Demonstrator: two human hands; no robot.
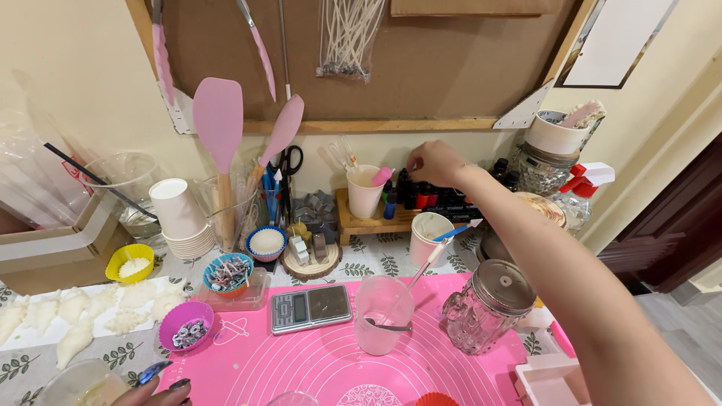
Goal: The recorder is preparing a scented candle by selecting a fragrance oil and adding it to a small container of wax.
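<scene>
Right hand (436, 162) pinched closed, fingertips touching small dark bottles (421, 197).

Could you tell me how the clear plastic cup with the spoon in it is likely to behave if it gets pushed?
The clear plastic cup looks thin-walled and nearly empty, so it is probably light and would slide or tip easily. The long spoon leaning over its rim likely adds top weight toward that side. The pink mat beneath may grip somewhat.
</scene>
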